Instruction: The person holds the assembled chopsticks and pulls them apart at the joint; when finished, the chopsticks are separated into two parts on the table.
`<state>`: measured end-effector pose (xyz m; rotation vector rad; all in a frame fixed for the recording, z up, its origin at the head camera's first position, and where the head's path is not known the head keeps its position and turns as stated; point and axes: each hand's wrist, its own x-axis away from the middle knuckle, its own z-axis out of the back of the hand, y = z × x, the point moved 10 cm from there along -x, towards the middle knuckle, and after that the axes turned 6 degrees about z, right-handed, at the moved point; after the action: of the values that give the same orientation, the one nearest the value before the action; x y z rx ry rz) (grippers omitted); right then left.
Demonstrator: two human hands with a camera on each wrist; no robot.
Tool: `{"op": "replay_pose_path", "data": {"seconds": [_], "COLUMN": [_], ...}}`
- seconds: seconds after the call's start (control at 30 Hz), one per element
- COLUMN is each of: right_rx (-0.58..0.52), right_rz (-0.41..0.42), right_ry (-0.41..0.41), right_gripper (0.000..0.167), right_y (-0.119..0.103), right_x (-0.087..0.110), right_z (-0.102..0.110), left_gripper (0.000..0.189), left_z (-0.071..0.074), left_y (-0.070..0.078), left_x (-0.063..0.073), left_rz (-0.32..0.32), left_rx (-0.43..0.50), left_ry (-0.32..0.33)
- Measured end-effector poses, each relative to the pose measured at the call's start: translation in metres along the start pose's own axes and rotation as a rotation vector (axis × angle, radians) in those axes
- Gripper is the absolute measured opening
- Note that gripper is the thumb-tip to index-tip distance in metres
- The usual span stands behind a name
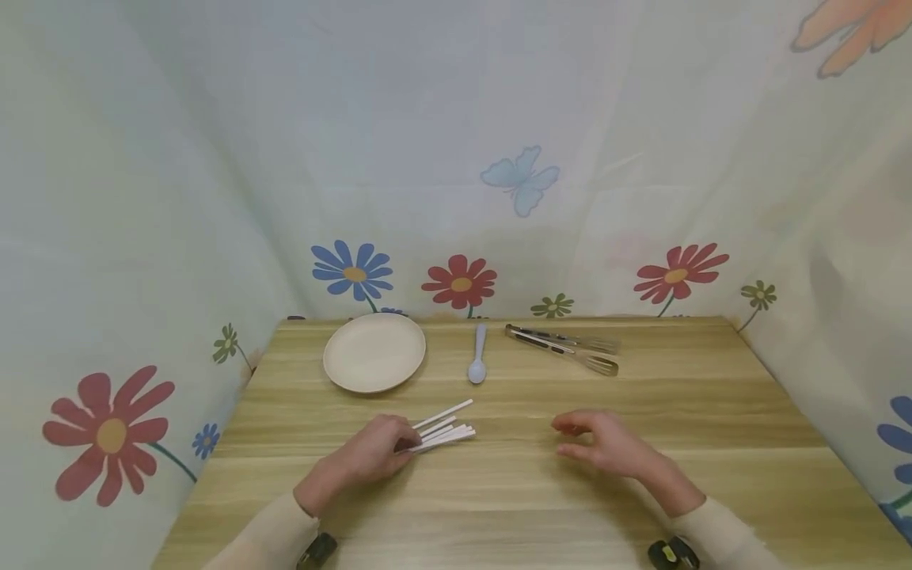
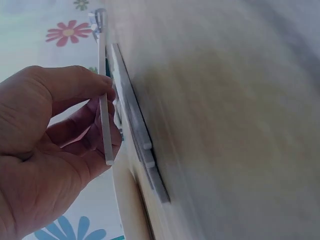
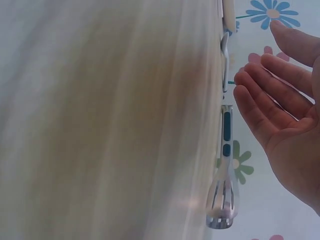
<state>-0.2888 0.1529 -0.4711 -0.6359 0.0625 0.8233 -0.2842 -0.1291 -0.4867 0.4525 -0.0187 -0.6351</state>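
In the left wrist view, my left hand (image 1: 374, 450) pinches one thin white stick (image 2: 106, 132) between thumb and fingers. Several more white sticks (image 2: 134, 102) lie loosely bunched on the table just beyond those fingertips. From the head view, the bunch of sticks (image 1: 450, 434) fans out to the right of that hand. My right hand (image 1: 604, 443) hovers above the table farther right, holding nothing, its fingers relaxed and slightly bent with the thumb apart, as the right wrist view shows.
A round cream plate (image 1: 374, 353) sits at the back left of the wooden table (image 1: 499, 507). Right of it lies a pale blue spoon (image 1: 478, 356), then metal tongs (image 1: 563, 347) with slotted ends. A flower-printed curtain (image 1: 442, 142) encloses the back and sides.
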Motion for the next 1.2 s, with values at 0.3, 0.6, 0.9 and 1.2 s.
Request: {"op": "replay_pose_path", "data": {"seconds": [0.3,0.6,0.9,1.2], "right_rx": [-0.012,0.02,0.014,0.0], "right_rz": [0.023,0.037,0.065,0.089], "right_ry": [0.014,0.014,0.004,-0.006], "right_gripper": [0.036,0.034,0.034,0.035], "right_y": [-0.009,-0.015,-0.026,-0.035], "right_x": [-0.008,-0.018,-0.028,-0.037], "right_z": [0.001,-0.001,-0.003,-0.006], "left_gripper": [0.012,0.008,0.008,0.007], "left_z": [0.006,0.007,0.016,0.019], "left_y": [0.007,0.012,0.022,0.028], "left_x": [-0.004,-0.007,-0.009,-0.011], "left_rz": [0.028,0.039,0.021,0.015], "left_rx": [0.006,-0.017,0.002,0.027], "left_ry": [0.015,0.041,0.084,0.119]}}
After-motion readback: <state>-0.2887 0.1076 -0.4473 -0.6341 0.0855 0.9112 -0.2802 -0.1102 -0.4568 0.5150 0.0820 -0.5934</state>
